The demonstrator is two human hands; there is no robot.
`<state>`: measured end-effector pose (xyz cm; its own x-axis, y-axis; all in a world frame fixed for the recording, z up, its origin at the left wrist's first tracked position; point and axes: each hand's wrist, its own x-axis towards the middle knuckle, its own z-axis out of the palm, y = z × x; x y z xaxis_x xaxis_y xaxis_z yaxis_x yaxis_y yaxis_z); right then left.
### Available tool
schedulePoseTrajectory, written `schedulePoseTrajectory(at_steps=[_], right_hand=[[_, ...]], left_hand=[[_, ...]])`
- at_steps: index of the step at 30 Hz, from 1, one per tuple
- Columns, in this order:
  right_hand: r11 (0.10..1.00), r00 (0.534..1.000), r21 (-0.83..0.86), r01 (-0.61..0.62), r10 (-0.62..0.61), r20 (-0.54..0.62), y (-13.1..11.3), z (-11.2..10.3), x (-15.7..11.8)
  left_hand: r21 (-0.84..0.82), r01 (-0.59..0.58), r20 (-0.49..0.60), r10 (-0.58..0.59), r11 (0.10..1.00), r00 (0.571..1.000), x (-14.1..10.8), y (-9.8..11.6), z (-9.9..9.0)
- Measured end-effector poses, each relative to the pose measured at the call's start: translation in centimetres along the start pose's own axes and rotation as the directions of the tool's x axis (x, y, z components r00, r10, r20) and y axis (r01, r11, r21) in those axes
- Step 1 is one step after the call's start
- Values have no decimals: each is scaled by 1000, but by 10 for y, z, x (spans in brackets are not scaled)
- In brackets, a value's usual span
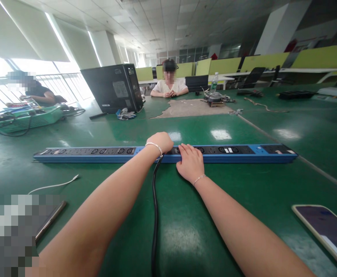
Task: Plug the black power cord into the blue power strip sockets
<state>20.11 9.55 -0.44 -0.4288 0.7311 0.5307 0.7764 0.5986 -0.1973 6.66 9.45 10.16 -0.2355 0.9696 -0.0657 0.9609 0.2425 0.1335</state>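
A long blue and black power strip [110, 158] lies across the green table, its row of sockets facing up. Over its middle my left hand [160, 142] is closed in a fist on the end of a black power cord [155, 200]. The plug itself is hidden by the fingers. The cord runs down from under that hand toward the near table edge. Just to the right, my right hand [191, 161] holds the strip, fingers across its top and thumb along the near side.
A phone [324, 227] lies at the near right. A white cable [55, 186] and another device [50, 221] are at the near left. Farther back stand a black computer case [110, 88], a green basket [32, 120] and a bottle [214, 82]. Two people sit beyond.
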Motion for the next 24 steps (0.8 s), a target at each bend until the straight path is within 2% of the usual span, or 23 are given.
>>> schedulePoseTrajectory(at_steps=[7,13,18,24], right_hand=[[1000,1000,2,0,0,8,0,-1,0],[1000,1000,19,-2,2,4,0,-1,0],[999,1000,33,-4,4,-1,-1,-1,0],[1000,1000,29,-5,5,11,-2,-3,0]], left_hand=[[-16,11,-23,-11,1000,1000,0,4,4],[-36,49,-152,-54,998,987,-11,4,19],[-61,64,-171,-74,996,983,-17,2,25],[-7,55,-236,-55,998,970,-28,9,33]])
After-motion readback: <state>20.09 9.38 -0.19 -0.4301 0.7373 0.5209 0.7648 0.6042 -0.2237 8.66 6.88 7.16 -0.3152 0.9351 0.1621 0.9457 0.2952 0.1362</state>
